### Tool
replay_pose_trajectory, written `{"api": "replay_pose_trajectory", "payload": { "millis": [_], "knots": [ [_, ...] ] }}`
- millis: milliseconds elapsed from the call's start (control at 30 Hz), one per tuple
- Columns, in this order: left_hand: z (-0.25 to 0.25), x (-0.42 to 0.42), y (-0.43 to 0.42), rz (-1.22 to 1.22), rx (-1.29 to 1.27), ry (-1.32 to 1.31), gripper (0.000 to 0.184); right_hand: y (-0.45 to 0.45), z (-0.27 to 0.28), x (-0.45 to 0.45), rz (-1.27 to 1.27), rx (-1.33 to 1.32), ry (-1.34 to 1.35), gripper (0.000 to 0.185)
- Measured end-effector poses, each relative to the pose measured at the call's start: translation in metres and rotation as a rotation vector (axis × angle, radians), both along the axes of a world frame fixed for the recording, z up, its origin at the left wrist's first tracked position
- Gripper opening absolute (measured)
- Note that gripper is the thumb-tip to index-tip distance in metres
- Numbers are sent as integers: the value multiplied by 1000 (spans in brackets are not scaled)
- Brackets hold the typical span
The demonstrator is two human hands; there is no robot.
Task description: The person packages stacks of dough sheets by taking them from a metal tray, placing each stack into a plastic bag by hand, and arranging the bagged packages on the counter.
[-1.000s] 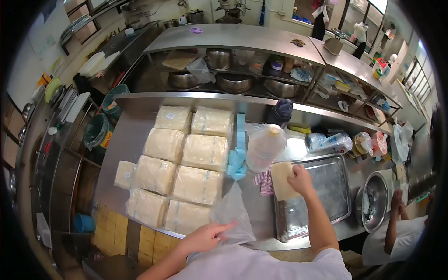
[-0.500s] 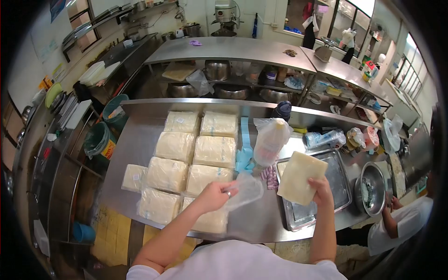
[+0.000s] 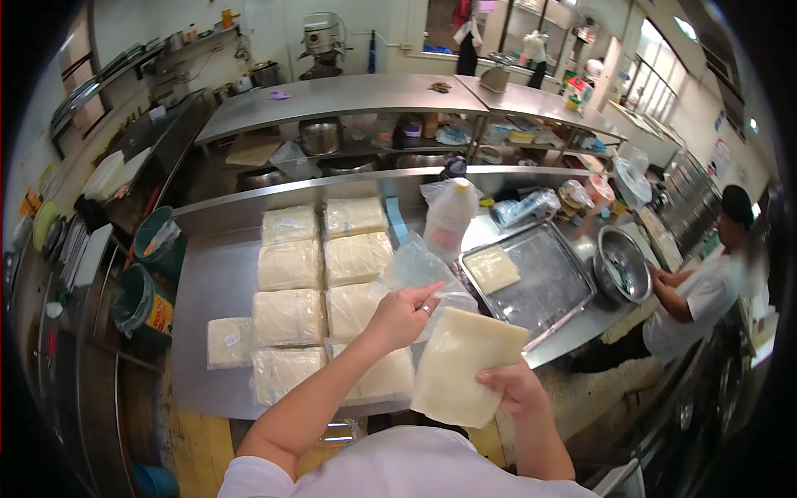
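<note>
My left hand (image 3: 404, 318) is pinched on a clear plastic bag (image 3: 418, 267), which spreads out above the packs. In my right hand (image 3: 516, 388) is a stack of pale, square, flat sheets (image 3: 465, 365), gripped along its right side and tilted up close to my body. The stack's upper left corner lies near the bag's opening; whether they touch, I cannot tell. Two columns of plastic-wrapped packs of pale sheets (image 3: 286, 318) cover the table's left half. A smaller wrapped pack (image 3: 226, 342) lies left of them. More pale sheets (image 3: 491, 270) rest in a metal tray (image 3: 548, 286).
A large plastic-covered bottle (image 3: 451, 220) stands behind the tray, near a blue strip (image 3: 396, 217). Several bags (image 3: 531, 206) lie along the back right edge. At right, a co-worker (image 3: 693, 295) has their hands by a metal bowl (image 3: 610, 241). Bins (image 3: 141, 299) stand left.
My right hand has brought the stack left and down, away from over the tray, toward the bag. The bag in my left hand has spread upward. My view has turned right.
</note>
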State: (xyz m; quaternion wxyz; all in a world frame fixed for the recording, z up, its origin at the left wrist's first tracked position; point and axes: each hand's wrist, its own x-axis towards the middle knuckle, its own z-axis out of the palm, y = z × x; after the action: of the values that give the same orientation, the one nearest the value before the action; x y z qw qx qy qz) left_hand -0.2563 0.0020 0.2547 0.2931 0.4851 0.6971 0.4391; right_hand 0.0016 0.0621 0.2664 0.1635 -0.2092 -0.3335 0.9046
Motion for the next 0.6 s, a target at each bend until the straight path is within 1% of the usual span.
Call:
{"api": "replay_pose_trajectory", "payload": {
  "millis": [33, 100, 133, 200, 300, 400, 500, 600],
  "knots": [
    [1, 6, -4, -39, 1, 46, 38, -8, -4, 0, 10, 7, -55, 59],
    [1, 16, -13, -103, 10, 142, 41, -17, -19, -3, -6, -15, -74, 61],
    [-1, 20, -18, -150, -8, 247, 44, -19, -27, -5, -7, -26, -81, 62],
    [-8, 27, -28, -230, -46, 464, 54, -21, -42, -8, -96, -9, -28, 62],
    [-18, 28, -45, -181, -62, 447, 58, -12, -60, -9, -209, -62, -14, 58],
    [-47, 21, -49, 101, -63, 490, 40, 1, -71, -11, -291, -113, -23, 55],
    [-63, 22, -53, 186, -27, 405, 21, 5, -75, -19, -344, -89, -21, 52],
    [-68, 28, -52, 153, -146, 312, 11, 4, -80, -31, -445, -37, -99, 49]
  ]
}}
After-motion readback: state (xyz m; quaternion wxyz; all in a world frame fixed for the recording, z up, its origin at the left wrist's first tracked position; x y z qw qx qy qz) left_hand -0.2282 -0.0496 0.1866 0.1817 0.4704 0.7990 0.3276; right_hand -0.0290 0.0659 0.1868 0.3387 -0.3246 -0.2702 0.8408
